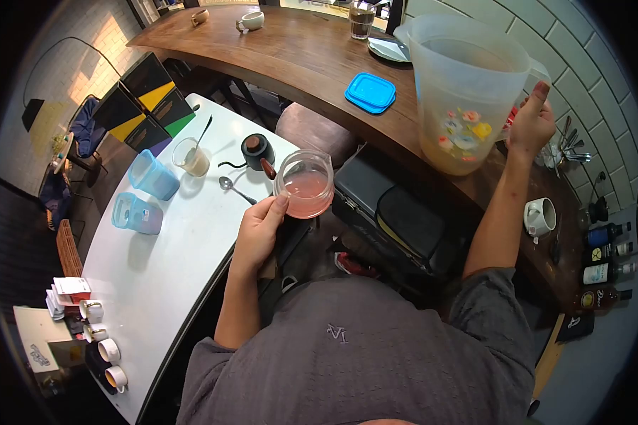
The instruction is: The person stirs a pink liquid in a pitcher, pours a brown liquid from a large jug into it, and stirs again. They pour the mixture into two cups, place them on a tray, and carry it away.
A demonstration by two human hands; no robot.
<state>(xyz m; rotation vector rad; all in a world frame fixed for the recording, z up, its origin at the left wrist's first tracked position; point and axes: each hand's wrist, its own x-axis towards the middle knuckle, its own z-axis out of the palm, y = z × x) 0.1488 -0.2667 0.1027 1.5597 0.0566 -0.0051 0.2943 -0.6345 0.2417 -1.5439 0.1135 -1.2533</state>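
Observation:
My left hand grips a small clear glass jug with pink liquid in it, held over the gap beside the white table's edge. My right hand is closed round the handle of a large translucent plastic pitcher, raised at the wooden counter. Flowers are printed on the pitcher's side, and a cloudy liquid shows low inside it. A blue lid lies on the counter to the left of the pitcher. Near my left hand are a long-handled spoon and a black gooseneck kettle.
On the white table stand two blue plastic containers and a glass, with several cups at its near left end. A black case sits between table and counter. A white mug and bottles are at right.

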